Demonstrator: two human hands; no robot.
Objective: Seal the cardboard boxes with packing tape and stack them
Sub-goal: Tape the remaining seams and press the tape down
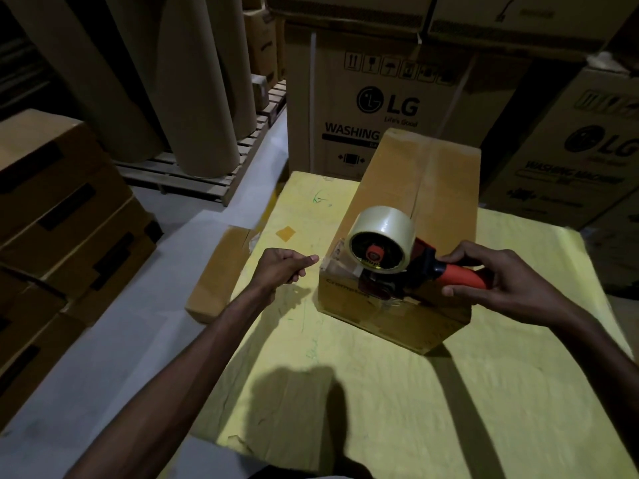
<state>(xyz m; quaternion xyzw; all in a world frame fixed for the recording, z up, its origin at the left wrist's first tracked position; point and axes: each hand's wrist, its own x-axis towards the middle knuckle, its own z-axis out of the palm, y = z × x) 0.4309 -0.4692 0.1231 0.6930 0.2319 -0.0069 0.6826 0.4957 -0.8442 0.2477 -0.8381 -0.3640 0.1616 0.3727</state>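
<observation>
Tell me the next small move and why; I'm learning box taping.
Probably press the tape end pinched by the left hand down onto the box's near edge: the tape dispenser, gripped by the right hand, sits at that end, with the top seam running away from it.

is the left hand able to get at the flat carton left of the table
Probably yes: nothing lies between the left hand and the flat carton close beside it. But it seems to pinch the tape end, so it would have to let go first.
</observation>
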